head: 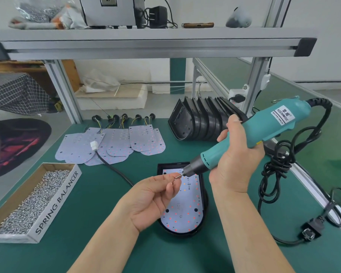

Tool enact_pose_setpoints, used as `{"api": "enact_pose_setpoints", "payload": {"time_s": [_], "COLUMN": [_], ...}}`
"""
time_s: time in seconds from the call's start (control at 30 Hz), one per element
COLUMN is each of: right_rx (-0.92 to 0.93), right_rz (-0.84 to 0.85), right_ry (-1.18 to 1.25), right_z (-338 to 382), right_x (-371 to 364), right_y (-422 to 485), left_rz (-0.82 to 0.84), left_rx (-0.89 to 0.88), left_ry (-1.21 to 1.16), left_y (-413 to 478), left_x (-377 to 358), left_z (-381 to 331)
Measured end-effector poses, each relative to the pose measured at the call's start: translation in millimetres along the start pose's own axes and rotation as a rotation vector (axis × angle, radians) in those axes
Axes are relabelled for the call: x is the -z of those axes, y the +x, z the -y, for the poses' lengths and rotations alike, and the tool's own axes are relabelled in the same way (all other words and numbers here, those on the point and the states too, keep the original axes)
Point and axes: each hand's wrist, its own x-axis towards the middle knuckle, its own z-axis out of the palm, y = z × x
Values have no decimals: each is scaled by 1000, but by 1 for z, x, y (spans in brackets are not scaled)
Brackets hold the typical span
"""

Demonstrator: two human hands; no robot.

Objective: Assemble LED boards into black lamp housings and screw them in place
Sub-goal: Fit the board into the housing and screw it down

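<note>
A black lamp housing (204, 201) lies on the green mat at the centre, with a white LED board (185, 211) seated inside it. My right hand (236, 158) grips a teal electric screwdriver (250, 134), tilted so its bit points down-left over the board's top end. My left hand (152, 200) pinches a small screw (177, 177) and holds it against the bit's tip. Several more LED boards (110, 144) with wired plugs lie fanned out at the back left. A row of empty black housings (201, 121) leans together at the back right.
A cardboard box (53, 205) marked SPRING BALANCER, full of screws, sits at the left. A black cable with a white connector (96, 145) crosses the mat towards the housing. The screwdriver's coiled cord (278, 164) and plug (311, 231) lie at the right. An aluminium shelf (146, 46) spans overhead.
</note>
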Motion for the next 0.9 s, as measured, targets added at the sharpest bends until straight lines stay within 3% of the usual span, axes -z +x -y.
{"api": "enact_pose_setpoints", "payload": {"time_s": [0.27, 0.43, 0.6, 0.67, 0.8, 0.9], "right_rx": [-2, -112, -158, -139, -81, -25], "right_rz": [-25, -171, -197, -188, -124, -52], "right_ry": [7, -7, 3, 10, 9, -71], "right_z": [-2, -12, -20, -20, -22, -32], "right_x": [2, 9, 14, 11, 3, -7], "right_y": [0, 9, 17, 22, 28, 28], "left_rz": [17, 1, 26, -66, -511, -524], "left_rx": [-139, -296, -279, -297, -417, -315], "left_ry": [104, 193, 221, 353, 889, 1244], "left_y": [1, 3, 4, 6, 21, 33], "left_x": [0, 1, 6, 13, 34, 37], "left_z": [6, 14, 9, 1, -16, -16]}}
